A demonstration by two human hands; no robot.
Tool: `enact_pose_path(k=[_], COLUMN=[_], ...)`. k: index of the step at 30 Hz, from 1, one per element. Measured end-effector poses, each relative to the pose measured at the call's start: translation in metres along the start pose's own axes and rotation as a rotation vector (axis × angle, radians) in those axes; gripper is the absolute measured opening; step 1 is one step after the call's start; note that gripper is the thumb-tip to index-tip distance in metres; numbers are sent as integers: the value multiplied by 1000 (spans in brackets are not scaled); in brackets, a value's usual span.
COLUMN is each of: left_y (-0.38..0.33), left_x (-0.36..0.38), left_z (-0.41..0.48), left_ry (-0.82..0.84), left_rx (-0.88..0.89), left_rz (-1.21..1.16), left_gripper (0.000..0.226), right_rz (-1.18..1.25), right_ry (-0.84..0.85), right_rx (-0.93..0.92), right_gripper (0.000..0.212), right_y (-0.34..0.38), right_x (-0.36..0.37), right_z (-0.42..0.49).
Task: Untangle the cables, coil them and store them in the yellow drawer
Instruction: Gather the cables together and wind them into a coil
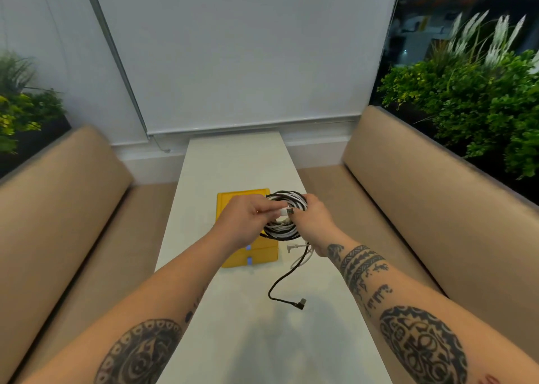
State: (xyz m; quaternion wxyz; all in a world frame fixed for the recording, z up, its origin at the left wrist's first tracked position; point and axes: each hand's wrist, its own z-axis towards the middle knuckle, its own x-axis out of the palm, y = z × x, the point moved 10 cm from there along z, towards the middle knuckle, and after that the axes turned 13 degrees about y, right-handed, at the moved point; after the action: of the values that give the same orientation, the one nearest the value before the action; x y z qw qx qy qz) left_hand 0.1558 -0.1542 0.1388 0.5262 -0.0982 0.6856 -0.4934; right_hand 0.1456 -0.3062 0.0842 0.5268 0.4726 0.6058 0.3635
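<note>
Coil of black and white cable hangs above the table, at the 3 o'clock edge of the one yellow drawer. The right hand grips its rim, probably to keep the loops together. The left hand pinches one white plug, likely to tuck it in. One black tail trails toward 6 o'clock.

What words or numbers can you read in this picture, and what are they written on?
No text here can be read.
The blue tabs on the drawer: too small to tell if they carry print.
The tattoo marks on the right forearm: some look like letters, but are unreadable.
The cables: no print shows.
</note>
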Motion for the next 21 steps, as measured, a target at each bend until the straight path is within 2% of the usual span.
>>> enact_pose_path(k=[2,8,12,16,18,21], left_y=[1,-12,-16,-24,-21,-16], left_x=[3,-21,-15,-1,8,18], left_z=[1,4,11,16,16,10], left_ry=[-22,-172,-64,74,137,174], left_rx=[-10,-37,-93,-116,-125,-86], left_rz=[156,297,547,826,961,968], left_gripper=[21,17,19,19,27,47], right_rz=[33,59,-13,2,83,207], right_ry=[3,-16,-10,-7,4,-25], right_rx=[-27,-56,-88,-65,-40,-17], right_gripper=[26,34,43,42,36,28], right_y=[4,5,10,5,1,-5], right_x=[1,4,8,10,13,12], right_z=[-3,-6,-7,-9,-10,-9])
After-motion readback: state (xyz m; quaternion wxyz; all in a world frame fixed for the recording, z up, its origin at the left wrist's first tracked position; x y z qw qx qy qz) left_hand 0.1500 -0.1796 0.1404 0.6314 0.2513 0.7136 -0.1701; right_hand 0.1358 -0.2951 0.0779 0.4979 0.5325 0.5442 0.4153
